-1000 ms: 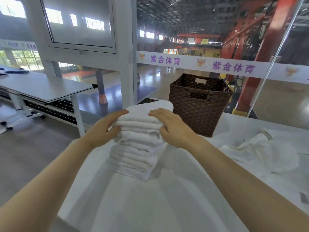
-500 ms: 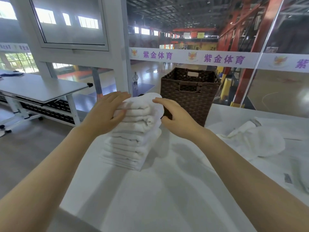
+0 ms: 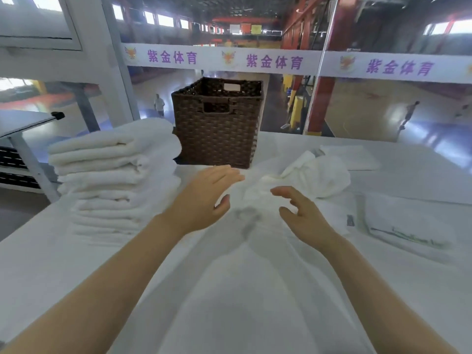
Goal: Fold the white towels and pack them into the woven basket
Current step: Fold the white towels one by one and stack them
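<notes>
A tall stack of folded white towels (image 3: pixel 115 175) stands on the left of the white table (image 3: pixel 229 290). Behind it to the right sits the dark brown woven basket (image 3: pixel 217 129), open-topped, with nothing visible inside. A crumpled white towel (image 3: pixel 311 175) lies right of centre. My left hand (image 3: pixel 204 198) hovers over the table with fingers spread, holding nothing. My right hand (image 3: pixel 301 215) is beside it with fingers loosely curved, just short of the crumpled towel, holding nothing.
A flat folded towel (image 3: pixel 350 155) lies behind the crumpled one. Another flat cloth with a tag (image 3: pixel 398 226) lies at the right. A glass wall stands behind the table. A grey desk (image 3: pixel 23 121) stands off to the left, across a gap.
Both hands have let go of the towel stack and moved right toward the crumpled towel. The camera has turned right, so the stack now sits at the left.
</notes>
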Motion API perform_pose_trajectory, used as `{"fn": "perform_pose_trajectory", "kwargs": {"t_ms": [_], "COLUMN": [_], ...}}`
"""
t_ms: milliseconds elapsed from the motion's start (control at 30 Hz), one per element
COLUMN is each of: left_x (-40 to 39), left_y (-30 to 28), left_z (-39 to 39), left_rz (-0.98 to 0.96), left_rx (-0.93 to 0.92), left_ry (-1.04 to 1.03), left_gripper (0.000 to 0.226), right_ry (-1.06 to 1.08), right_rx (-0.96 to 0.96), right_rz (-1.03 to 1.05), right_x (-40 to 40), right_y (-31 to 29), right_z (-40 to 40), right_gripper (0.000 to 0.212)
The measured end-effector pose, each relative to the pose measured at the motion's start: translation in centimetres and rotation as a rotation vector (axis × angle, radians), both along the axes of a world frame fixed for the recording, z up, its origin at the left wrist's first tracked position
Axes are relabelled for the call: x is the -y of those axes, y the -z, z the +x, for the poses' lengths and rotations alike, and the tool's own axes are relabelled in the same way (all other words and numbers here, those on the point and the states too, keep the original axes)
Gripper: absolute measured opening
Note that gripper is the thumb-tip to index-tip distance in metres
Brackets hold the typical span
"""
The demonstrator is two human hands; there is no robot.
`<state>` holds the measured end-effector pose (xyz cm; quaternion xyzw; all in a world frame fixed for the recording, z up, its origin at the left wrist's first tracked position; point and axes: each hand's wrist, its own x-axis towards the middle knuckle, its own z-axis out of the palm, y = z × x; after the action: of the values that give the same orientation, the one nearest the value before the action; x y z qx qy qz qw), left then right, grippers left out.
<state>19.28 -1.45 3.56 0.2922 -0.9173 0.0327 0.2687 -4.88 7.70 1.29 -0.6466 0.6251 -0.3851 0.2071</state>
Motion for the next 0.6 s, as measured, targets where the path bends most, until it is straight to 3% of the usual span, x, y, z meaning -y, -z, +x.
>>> {"fn": "perform_pose_trajectory", "kwargs": {"t_ms": [200, 367, 500, 600], "left_x": [-1.6, -2.5, -2.1, -1.6], "left_y": [6.1, 9.6, 11.0, 11.4], "left_z": [-7.0, -10.8, -11.4, -11.3], "left_rz": [0.286, 0.508, 0.533, 0.493], "left_rx": [-0.054, -0.134, -0.119, -0.102], "left_ry": [0.008, -0.046, -0.074, -0.102], "left_gripper": [0.046, 0.05, 0.053, 0.046], "right_ry": [0.272, 0.449, 0.432, 0.469], "right_rx": [0.012, -0.076, -0.131, -0.229], "right_rz": [0.062, -0.054, 0.025, 0.08], "right_x": [-4.2, -5.2, -4.5, -3.9], "right_y": [5.3, 8.9, 9.7, 10.1], "right_z": [-5.8, -7.9, -8.5, -9.0], "right_gripper": [0.043, 0.044, 0.056, 0.053]}}
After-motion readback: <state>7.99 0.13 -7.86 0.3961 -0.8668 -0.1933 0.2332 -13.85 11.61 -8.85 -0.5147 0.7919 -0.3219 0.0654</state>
